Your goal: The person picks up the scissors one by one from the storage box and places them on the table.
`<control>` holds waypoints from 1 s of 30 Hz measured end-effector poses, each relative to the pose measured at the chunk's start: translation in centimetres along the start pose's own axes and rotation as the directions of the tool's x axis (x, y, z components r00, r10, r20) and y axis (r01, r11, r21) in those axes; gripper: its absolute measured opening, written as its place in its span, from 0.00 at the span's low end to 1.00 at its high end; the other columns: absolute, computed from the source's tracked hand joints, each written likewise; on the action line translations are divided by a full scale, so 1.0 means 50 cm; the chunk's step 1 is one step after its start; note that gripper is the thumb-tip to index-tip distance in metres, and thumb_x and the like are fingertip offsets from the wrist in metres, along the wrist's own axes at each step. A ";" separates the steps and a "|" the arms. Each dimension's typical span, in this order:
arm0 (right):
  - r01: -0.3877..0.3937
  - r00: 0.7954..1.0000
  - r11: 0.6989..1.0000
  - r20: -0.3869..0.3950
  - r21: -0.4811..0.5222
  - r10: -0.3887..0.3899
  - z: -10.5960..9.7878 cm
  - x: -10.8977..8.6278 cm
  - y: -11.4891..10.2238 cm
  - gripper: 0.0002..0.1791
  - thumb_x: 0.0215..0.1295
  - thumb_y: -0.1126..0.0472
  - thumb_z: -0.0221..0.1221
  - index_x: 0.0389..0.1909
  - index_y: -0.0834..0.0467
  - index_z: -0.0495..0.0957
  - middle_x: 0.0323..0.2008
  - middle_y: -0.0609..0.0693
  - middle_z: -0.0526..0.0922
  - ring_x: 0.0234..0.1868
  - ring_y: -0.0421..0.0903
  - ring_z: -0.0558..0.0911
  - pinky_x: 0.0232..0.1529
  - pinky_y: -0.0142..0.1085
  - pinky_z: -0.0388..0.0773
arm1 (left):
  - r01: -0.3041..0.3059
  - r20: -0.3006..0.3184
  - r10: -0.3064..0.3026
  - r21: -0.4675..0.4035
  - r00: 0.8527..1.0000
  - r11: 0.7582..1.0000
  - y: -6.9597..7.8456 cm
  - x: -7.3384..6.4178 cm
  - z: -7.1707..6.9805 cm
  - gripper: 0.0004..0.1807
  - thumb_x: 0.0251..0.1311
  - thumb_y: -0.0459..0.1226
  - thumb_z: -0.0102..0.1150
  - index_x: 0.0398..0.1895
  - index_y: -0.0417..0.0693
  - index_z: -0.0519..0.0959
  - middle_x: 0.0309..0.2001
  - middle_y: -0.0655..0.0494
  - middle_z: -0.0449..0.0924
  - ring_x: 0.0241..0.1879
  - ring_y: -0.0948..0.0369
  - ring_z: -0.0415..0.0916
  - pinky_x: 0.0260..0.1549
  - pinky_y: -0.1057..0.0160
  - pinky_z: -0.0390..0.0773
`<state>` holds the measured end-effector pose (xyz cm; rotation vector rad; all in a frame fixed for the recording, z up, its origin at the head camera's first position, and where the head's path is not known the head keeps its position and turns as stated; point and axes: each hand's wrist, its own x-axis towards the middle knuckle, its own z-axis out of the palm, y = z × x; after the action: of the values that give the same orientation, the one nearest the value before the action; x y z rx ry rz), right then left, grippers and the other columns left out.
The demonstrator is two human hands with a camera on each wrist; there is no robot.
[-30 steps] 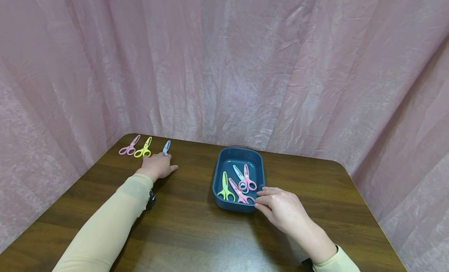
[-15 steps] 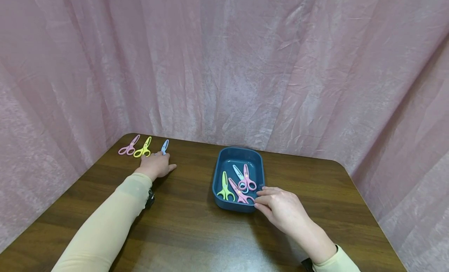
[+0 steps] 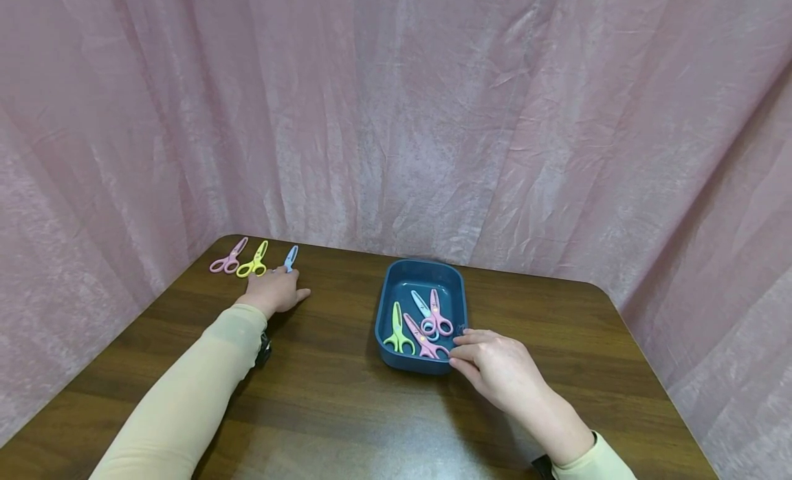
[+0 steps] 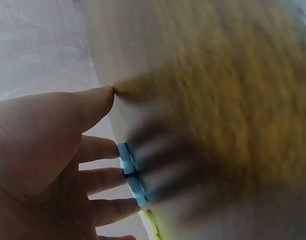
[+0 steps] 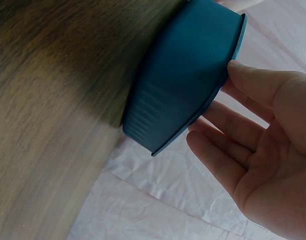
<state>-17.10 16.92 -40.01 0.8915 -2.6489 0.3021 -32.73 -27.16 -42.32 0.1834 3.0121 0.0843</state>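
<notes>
Fingertips of my left hand rest on the handle loops of the blue scissors at the far left of the table. In the left wrist view, the fingers reach out straight over these blue handles, with the thumb held apart. The blades point away from the hand. Right of centre stands a dark blue plastic bin. My right hand pinches its near right rim, thumb outside and fingers over the edge, as the right wrist view shows. Inside lie green scissors, light blue scissors and two pink scissors.
Yellow scissors lie just left of my left hand, and pink scissors lie beyond them, near the table's far left corner. Behind the brown wooden table hangs a pink curtain.
My left hand has shifted slightly left and away from me with the blue scissors under its fingertips. The right hand and the bin stay put.
</notes>
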 end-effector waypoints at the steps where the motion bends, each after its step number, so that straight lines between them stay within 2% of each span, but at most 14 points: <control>1: -0.001 1.000 1.000 0.001 0.001 0.001 0.000 0.000 0.000 0.08 0.68 0.56 0.77 0.45 0.53 0.96 0.51 0.50 0.94 0.61 0.51 0.89 0.58 0.51 0.87 | -0.001 0.000 0.001 0.001 1.000 1.000 0.000 0.000 0.000 0.38 0.85 0.54 0.53 0.79 0.32 0.69 0.78 0.26 0.65 0.77 0.28 0.63 0.69 0.17 0.57; 8: -0.002 1.000 1.000 0.002 -0.001 0.002 0.001 0.001 0.001 0.08 0.68 0.56 0.77 0.45 0.53 0.96 0.51 0.49 0.94 0.61 0.51 0.89 0.58 0.52 0.87 | 0.006 0.008 -0.005 -0.013 1.000 1.000 -0.001 0.002 0.002 0.38 0.86 0.55 0.51 0.80 0.32 0.68 0.79 0.26 0.63 0.78 0.28 0.61 0.70 0.16 0.54; 20: -0.003 1.000 1.000 -0.005 0.000 0.003 0.002 0.000 0.001 0.08 0.68 0.56 0.77 0.45 0.53 0.96 0.50 0.49 0.94 0.61 0.51 0.89 0.58 0.52 0.87 | 0.018 -0.002 -0.018 -0.015 1.000 1.000 0.005 0.000 -0.008 0.39 0.86 0.57 0.49 0.79 0.32 0.70 0.77 0.25 0.66 0.76 0.27 0.64 0.70 0.17 0.55; 26: 0.002 1.000 1.000 0.004 0.005 -0.002 0.002 -0.001 0.000 0.07 0.68 0.56 0.77 0.44 0.52 0.96 0.50 0.50 0.94 0.61 0.52 0.89 0.58 0.52 0.87 | 0.034 -0.048 -0.037 -0.058 0.998 0.998 0.004 0.001 -0.003 0.44 0.86 0.61 0.45 0.84 0.33 0.63 0.81 0.25 0.60 0.80 0.25 0.56 0.70 0.16 0.53; 30: 0.004 1.000 1.000 0.006 -0.006 -0.004 0.001 0.000 0.001 0.07 0.68 0.57 0.77 0.44 0.52 0.96 0.51 0.50 0.93 0.61 0.52 0.89 0.58 0.51 0.87 | 0.011 -0.098 -0.018 -0.067 0.995 0.998 0.014 -0.002 -0.010 0.45 0.85 0.62 0.44 0.85 0.34 0.62 0.83 0.28 0.56 0.82 0.26 0.52 0.71 0.16 0.51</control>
<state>-17.14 16.95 -40.06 0.8971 -2.6512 0.2905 -32.63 -26.52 -41.79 0.1553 3.1023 0.1972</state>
